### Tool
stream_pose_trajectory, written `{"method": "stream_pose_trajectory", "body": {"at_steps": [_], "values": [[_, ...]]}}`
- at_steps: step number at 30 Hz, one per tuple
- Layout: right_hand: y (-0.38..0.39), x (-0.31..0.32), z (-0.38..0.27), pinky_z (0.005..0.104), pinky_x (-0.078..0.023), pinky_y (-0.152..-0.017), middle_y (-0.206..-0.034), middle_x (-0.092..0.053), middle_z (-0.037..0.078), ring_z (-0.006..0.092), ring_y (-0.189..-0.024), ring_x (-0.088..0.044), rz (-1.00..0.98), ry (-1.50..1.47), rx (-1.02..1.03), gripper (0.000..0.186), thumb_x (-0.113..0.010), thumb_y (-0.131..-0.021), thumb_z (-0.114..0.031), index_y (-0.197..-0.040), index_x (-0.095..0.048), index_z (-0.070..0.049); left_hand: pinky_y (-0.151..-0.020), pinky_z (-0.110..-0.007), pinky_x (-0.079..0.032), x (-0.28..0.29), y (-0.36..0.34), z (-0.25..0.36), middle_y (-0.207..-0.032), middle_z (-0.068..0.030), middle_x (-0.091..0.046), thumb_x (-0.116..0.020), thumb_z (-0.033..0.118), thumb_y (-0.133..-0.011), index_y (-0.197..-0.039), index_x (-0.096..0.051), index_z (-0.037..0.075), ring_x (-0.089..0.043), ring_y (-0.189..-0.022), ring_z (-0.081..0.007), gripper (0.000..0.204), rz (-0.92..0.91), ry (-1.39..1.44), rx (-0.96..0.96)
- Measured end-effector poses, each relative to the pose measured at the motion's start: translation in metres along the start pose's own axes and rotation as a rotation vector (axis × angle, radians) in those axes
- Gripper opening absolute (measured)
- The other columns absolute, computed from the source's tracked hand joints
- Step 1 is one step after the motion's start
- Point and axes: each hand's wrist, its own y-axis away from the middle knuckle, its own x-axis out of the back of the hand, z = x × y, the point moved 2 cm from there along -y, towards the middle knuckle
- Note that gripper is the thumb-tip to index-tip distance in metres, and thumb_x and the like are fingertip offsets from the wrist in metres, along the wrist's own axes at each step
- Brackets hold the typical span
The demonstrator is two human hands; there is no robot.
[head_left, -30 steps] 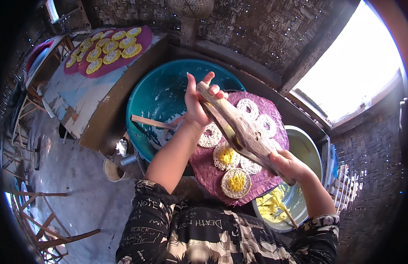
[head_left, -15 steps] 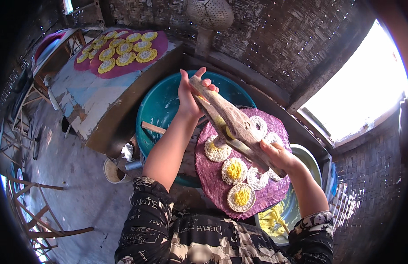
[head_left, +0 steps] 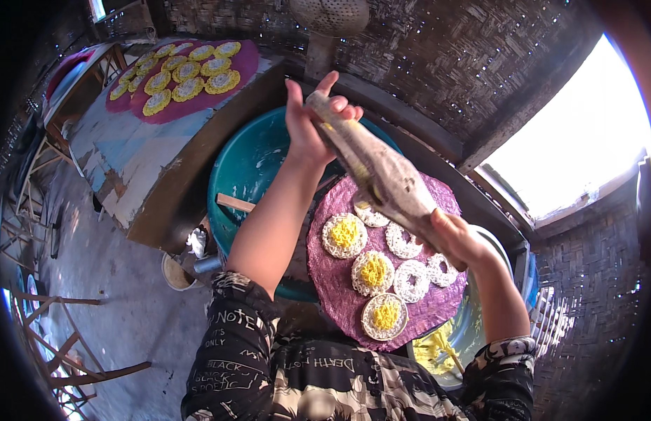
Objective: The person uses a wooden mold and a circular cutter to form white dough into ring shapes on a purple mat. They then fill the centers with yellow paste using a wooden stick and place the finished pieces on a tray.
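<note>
Both my hands hold a long wooden press (head_left: 399, 179) of two grey-brown beams, streaked with yellow dough. My left hand (head_left: 313, 130) grips its far end, the index finger and thumb stretched out. My right hand (head_left: 467, 242) is wrapped round its near right end. Beneath the press lies a round purple mat (head_left: 339, 298) with several white lacy dough rings (head_left: 411, 281). Three of them carry yellow strands in the middle, such as the one nearest me (head_left: 386, 316). The press hides part of the mat's far side and some rings.
A large teal basin (head_left: 224, 165) stands behind my left forearm, with a wooden stick (head_left: 234, 203) at its rim. A basin with yellow dough (head_left: 434, 347) is partly under the mat. Finished white-and-yellow rounds (head_left: 189, 89) lie on pink mats on the left table (head_left: 108, 151).
The press has lifted off the ring at the mat's left and moved up and right. That ring now shows a heap of yellow strands. Both hands keep their hold.
</note>
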Motion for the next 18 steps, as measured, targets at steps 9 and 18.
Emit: {"method": "stream_pose_trajectory", "body": {"at_steps": [9,18], "values": [[-0.011,0.030,0.008,0.0284,-0.050,-0.057,-0.069,-0.061,0.007,0.0133,-0.059,-0.058,0.105,0.065,-0.085,0.057,-0.039,-0.095,-0.050,-0.098,-0.063,0.002,-0.081,-0.038,-0.043,0.019,-0.019,-0.036,-0.055,0.0019,-0.048,-0.022,0.065,-0.091,-0.107,-0.054,0.012,-0.049,-0.053,-0.0167,0.064,0.287,-0.025,0.054],[-0.011,0.033,0.022,0.0256,-0.048,-0.050,-0.068,-0.061,0.006,0.0112,-0.054,-0.057,0.180,0.184,-0.095,0.054,-0.040,-0.096,-0.047,-0.094,-0.062,0.001,-0.080,-0.038,-0.041,0.030,-0.013,-0.046,-0.053,0.0024,-0.046,-0.025,0.065,-0.091,-0.105,-0.053,0.011,-0.048,-0.053,-0.0153,0.062,0.346,-0.009,0.083]]}}
